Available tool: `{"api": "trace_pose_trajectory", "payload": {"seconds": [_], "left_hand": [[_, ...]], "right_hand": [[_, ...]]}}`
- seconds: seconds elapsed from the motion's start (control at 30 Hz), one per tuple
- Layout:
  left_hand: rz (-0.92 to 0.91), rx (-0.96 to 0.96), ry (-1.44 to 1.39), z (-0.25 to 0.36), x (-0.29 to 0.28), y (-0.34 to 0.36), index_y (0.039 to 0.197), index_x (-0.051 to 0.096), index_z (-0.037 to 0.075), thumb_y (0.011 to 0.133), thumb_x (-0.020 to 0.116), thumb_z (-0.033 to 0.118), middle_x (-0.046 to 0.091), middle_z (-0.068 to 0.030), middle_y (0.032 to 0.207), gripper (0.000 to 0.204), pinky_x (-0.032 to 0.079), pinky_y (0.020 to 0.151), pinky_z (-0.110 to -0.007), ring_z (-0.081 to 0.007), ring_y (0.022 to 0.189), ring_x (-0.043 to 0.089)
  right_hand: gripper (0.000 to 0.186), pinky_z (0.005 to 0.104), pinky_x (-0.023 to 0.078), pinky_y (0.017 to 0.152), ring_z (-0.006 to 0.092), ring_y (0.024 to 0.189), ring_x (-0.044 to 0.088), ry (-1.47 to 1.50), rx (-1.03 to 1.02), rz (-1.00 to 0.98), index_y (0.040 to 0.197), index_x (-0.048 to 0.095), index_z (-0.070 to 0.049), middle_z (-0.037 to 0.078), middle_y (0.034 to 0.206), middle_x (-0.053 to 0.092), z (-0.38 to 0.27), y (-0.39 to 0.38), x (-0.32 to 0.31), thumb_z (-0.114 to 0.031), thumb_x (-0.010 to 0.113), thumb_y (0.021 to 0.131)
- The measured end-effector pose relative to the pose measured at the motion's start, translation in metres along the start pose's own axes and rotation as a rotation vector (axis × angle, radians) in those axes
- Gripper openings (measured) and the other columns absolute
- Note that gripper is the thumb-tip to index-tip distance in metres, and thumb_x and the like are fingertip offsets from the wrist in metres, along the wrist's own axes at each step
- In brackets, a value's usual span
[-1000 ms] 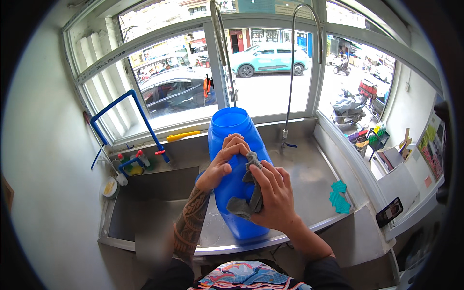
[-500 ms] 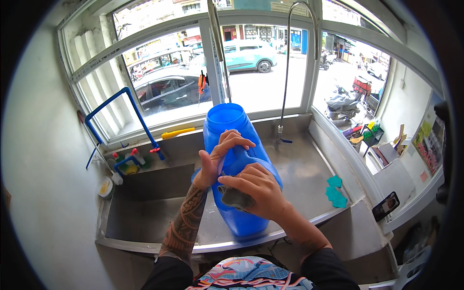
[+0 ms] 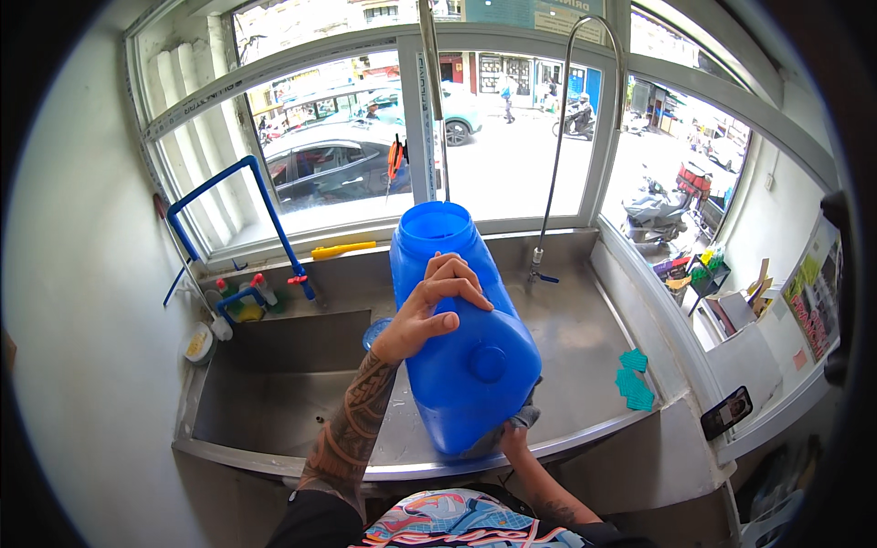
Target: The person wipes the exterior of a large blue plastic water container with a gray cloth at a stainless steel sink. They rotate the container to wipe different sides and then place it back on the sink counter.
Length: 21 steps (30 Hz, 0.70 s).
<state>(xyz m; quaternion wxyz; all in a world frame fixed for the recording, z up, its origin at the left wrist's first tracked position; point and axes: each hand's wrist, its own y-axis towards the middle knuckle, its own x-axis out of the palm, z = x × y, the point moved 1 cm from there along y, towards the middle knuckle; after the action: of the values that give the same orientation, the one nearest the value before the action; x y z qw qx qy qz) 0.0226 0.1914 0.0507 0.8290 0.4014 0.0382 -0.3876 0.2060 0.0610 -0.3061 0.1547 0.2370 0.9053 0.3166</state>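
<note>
Left hand (image 3: 426,309) lies over the top of a blue container (image 3: 457,393), fingers bent forward and thumb set apart; whether they close round a handle underneath, I cannot tell. Biggest around it is the window (image 3: 521,187), then the steel counter (image 3: 585,329) in front, with a deep basin (image 3: 274,347) sunk into its left part. To the right of that basin rests the container, its wide mouth uncovered and nearest the window. Judging by the cloth work, wiping is under way and not finished: the outside is being dealt with, the near right side at this moment. How much of the surface is done does not show, and closing the mouth is undone. Next in size, the right hand (image 3: 515,440) sits low by that side, partly hidden, so its grip cannot be made out. At its fingers is a grey cloth (image 3: 524,417), seemingly against the container. Smaller again, a round blue piece (image 3: 373,332), perhaps a lid, lies just beside the container, partly behind the left wrist
</note>
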Motion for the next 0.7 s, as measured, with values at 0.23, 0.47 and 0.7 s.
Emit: {"api": "trace_pose_trajectory", "payload": {"seconds": [0.23, 0.47, 0.7], "left_hand": [[0.002, -0.002, -0.009, 0.0, -0.002, 0.002, 0.097, 0.078, 0.01, 0.081, 0.063, 0.067, 0.056, -0.0044, 0.107, 0.061, 0.023, 0.114, -0.05, -0.0259, 0.123, 0.04], [-0.028, -0.049, -0.038, 0.008, -0.004, 0.006, 0.087, 0.076, 0.006, 0.081, 0.067, 0.059, 0.056, -0.0061, 0.103, 0.054, 0.027, 0.109, -0.043, -0.0239, 0.115, 0.043], [0.011, -0.096, -0.047, 0.01, 0.002, 0.007, 0.084, 0.077, 0.009, 0.08, 0.07, 0.044, 0.059, -0.0053, 0.1, 0.036, 0.019, 0.115, -0.044, -0.0234, 0.115, 0.046]], "right_hand": [[0.074, 0.0396, 0.04, 0.107, 0.0251, 0.124, 0.052, 0.445, 0.59, 0.016, 0.138, 0.047, 0.003, 0.015, 0.132, 0.057, -0.033, 0.028, -0.014, -0.061, 0.033, 0.105], [0.071, 0.0349, 0.027, 0.119, 0.0217, 0.143, 0.037, 0.372, 0.196, -0.545, 0.157, 0.034, -0.004, 0.015, 0.156, 0.042, -0.172, 0.22, -0.045, -0.037, 0.06, 0.1], [0.048, 0.0367, 0.037, 0.113, 0.0213, 0.133, 0.047, 0.769, 0.213, -0.272, 0.142, 0.055, -0.01, 0.012, 0.144, 0.051, -0.171, 0.234, -0.032, -0.019, 0.067, 0.097]]}}
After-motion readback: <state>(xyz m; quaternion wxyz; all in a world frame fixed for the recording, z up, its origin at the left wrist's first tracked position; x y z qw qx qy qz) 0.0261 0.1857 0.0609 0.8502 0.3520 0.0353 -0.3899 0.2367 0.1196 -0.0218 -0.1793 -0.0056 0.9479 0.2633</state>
